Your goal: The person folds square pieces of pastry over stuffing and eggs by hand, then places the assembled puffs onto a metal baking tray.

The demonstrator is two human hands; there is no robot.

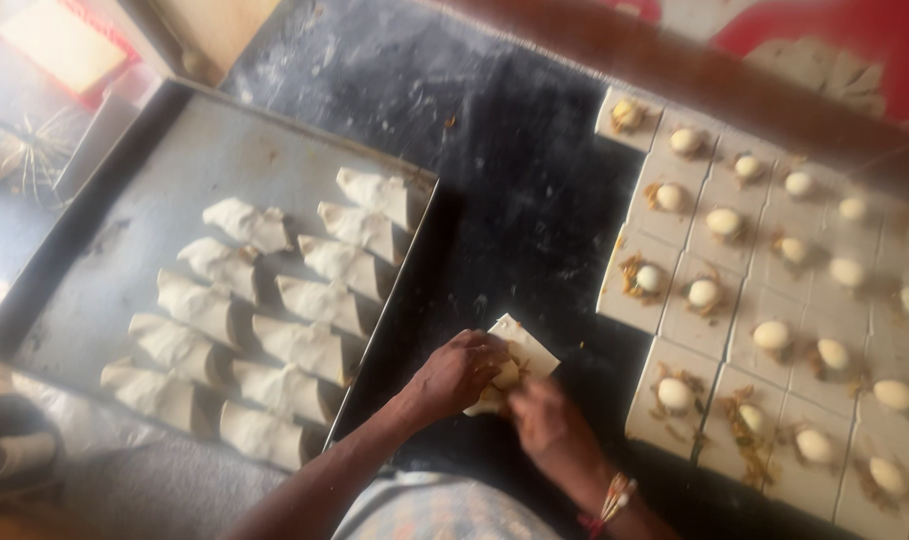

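Our left hand (pixel 462 372) and right hand (pixel 545 420) pinch one dough square (pixel 523 345) closed around its egg | folded parcels (pixel 305 345) fill the metal tray (pixel 155 170) | egg-topped squares (pixel 775 335) lie right.

We see a dark, flour-dusted worktop (pixel 515 200). Left of its bare middle lies a metal baking tray (pixel 165 170); right of that middle lie square pastry sheets (pixel 775 300), each topped with an egg.
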